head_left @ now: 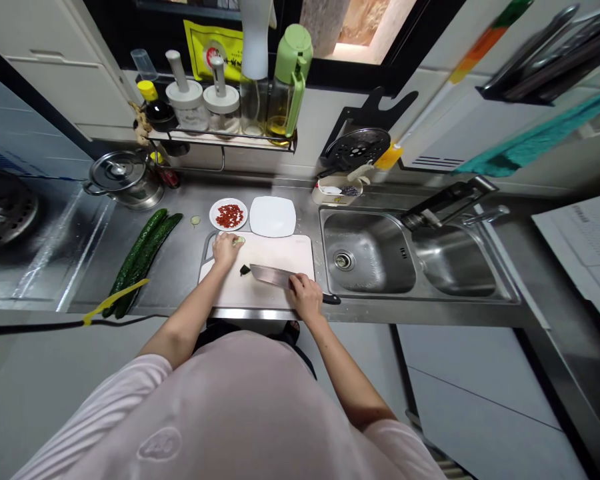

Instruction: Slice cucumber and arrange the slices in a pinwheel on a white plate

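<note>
In the head view, my right hand [307, 295] is closed round a kitchen knife [271, 275], gripping where the blade meets the black handle. The blade lies over the white cutting board [280, 250], pointing left. Beside its tip rests a small dark-green cucumber end [245, 270]. My left hand [225, 249] is at the board's upper left, its fingers pinching a pale green cucumber slice [239, 241]. Two whole cucumbers [143, 257] lie side by side on the counter to the left. Another thin slice [195, 220] sits on the counter above the board.
Behind the board stand a plate of chopped red pieces [229, 215] and a white square plate [273, 216]. A double steel sink [370, 253] is on the right, a lidded pot [124, 179] at back left. A bottle rack [225, 135] hangs on the wall.
</note>
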Demonstrator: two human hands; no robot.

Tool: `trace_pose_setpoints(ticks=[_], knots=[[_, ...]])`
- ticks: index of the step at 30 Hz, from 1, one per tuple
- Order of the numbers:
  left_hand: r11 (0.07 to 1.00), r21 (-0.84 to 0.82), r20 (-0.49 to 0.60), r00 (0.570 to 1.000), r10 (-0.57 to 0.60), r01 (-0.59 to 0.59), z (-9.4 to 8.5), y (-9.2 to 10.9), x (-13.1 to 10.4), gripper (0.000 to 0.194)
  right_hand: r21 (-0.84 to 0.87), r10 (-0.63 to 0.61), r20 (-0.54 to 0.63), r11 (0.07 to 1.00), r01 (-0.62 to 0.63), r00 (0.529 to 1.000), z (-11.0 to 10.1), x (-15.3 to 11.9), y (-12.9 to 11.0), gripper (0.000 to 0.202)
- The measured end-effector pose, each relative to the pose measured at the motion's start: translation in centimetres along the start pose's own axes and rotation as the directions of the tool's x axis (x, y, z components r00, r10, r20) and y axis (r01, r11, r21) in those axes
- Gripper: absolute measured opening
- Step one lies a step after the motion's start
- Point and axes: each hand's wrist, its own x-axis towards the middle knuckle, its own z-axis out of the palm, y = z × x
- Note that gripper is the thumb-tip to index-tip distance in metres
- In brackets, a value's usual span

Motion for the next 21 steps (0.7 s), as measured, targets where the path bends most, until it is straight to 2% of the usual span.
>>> trace_pose_setpoints(ticks=[6,11,15,21], knots=[[1.0,-0.016,0.013,1.0,-0.002,0.002,-0.3,0.3,0.2,0.024,0.003,0.004,0.009,1.0,-0.004,1.0,0.3,-0.1,-0.1,0.026],[0.999,-0.024,-0.024,0.999,-0.025,0.024,-0.5,0.1,-0.5,0.026,0.008,0.011,-0.001,1.0,-0.011,1.0,0.3,-0.1,-0.3,0.025],[0.996,-0.074,-0.065,0.997,-0.051,0.046,-0.8,-0.5,-2.0,0.025,0.016,0.023,0.002,1.0,-0.023,1.0,0.2,-0.1,-0.3,0.024],[0.991,-0.127,-0.047,0.998,-0.05,0.043,-1.4,-1.3,-5.2,0.023,0.024,0.029,0.007,0.999,-0.029,1.0,0.1,0.3,-0.6,0.025]])
